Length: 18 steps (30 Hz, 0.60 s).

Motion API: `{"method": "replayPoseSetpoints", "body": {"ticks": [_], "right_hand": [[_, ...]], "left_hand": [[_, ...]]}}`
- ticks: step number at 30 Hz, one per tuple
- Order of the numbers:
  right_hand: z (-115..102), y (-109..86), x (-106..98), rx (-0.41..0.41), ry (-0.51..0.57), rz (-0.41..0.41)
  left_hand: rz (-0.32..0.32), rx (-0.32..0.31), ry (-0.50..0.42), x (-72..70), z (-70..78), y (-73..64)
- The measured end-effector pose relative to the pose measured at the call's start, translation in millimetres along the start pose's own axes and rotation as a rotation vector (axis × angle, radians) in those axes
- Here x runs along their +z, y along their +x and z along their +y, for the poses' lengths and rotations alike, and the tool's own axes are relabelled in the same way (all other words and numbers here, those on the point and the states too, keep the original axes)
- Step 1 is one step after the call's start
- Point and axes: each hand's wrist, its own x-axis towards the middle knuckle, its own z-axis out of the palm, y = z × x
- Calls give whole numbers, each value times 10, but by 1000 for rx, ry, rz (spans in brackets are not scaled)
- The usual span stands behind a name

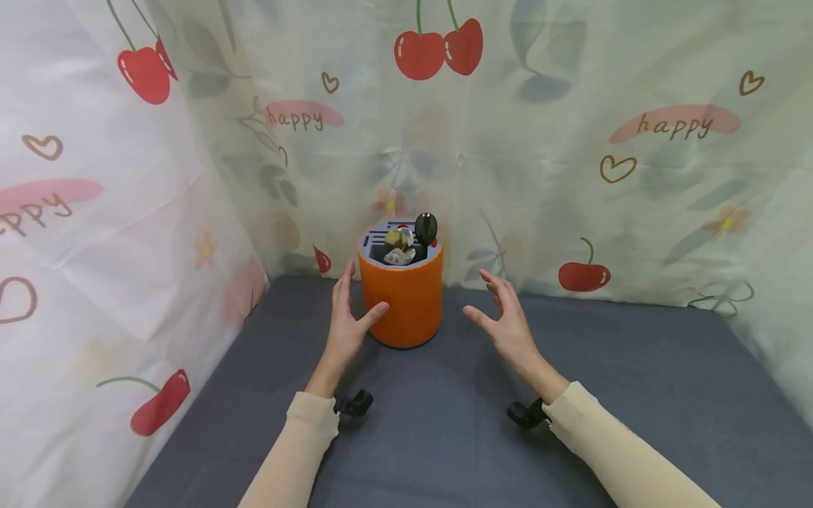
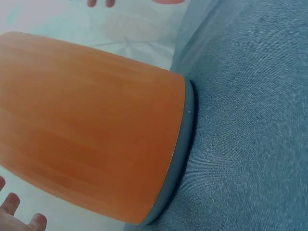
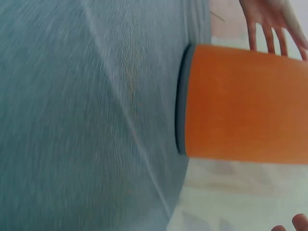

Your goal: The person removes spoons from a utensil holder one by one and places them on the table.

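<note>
Soft, even light fills the head view, brightest on the printed cloth point(image 1: 133, 303) left of the left hand point(image 1: 346, 328). Faint shadows dull the grey tabletop point(image 1: 419, 423) near it and the right hand point(image 1: 509, 331). The right wrist view is blurred; the left's looks hazy.

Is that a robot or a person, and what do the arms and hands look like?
They belong to a person. The left hand and right hand wear no gloves. A plain cream fabric left sleeve and matching right sleeve end near the wrists. Each wrist has a small black device, probably its camera; no cables are visible.
</note>
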Motion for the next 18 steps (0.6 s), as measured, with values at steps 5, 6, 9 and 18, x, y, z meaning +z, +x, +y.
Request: {"method": "replayPoseSetpoints", "body": {"ticks": [5,6,9,18], "right_hand": [[-24,-17,-208,-29,-22,15],[-32,-20,-242,-34,-20,18],[-60,-18,-322,-46,-34,23],[-57,2,-448,-61,-94,17]], "left_hand": [[-17,-15,15,7,39,-16],[-21,-20,14,9,42,-18],[-22,-31,1,15,50,-25],[-26,-25,-20,55,53,-20]]}}
